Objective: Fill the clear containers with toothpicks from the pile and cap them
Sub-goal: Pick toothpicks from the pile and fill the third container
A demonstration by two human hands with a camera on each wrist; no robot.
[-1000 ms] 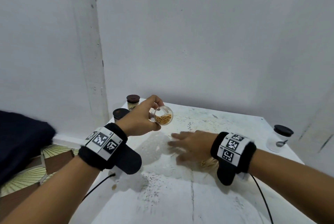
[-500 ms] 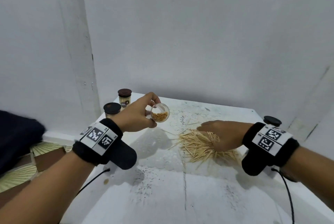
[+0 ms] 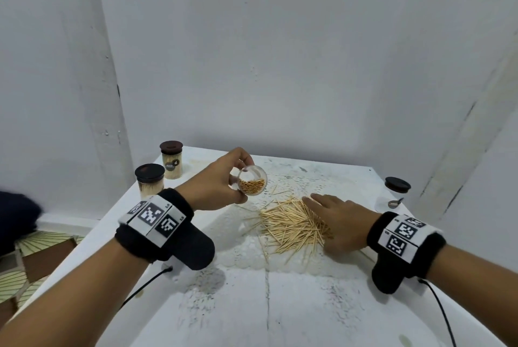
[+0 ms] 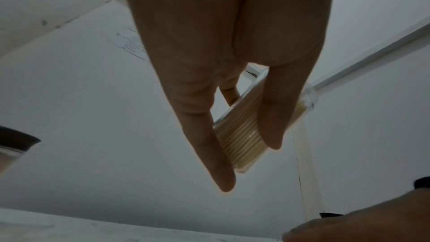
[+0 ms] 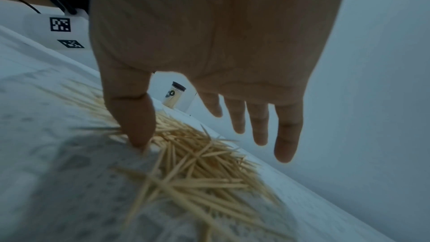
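Head view: left hand (image 3: 215,184) holds a clear container (image 3: 251,183), part-filled with toothpicks, above the white table (image 3: 280,304); right hand (image 3: 340,220), fingers spread, rests on the toothpick pile (image 3: 291,224). Left wrist: thumb and fingers (image 4: 209,146) pinch the container (image 4: 235,143). Right wrist: thumb touches the pile (image 5: 200,155); fingers (image 5: 287,135) straight.

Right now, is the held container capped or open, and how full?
Open and partly full: the container in the left hand has no cap, and toothpick ends fill its lower half.

Tilted, part-filled clear container (image 3: 251,184) above loose toothpick pile (image 3: 294,224).
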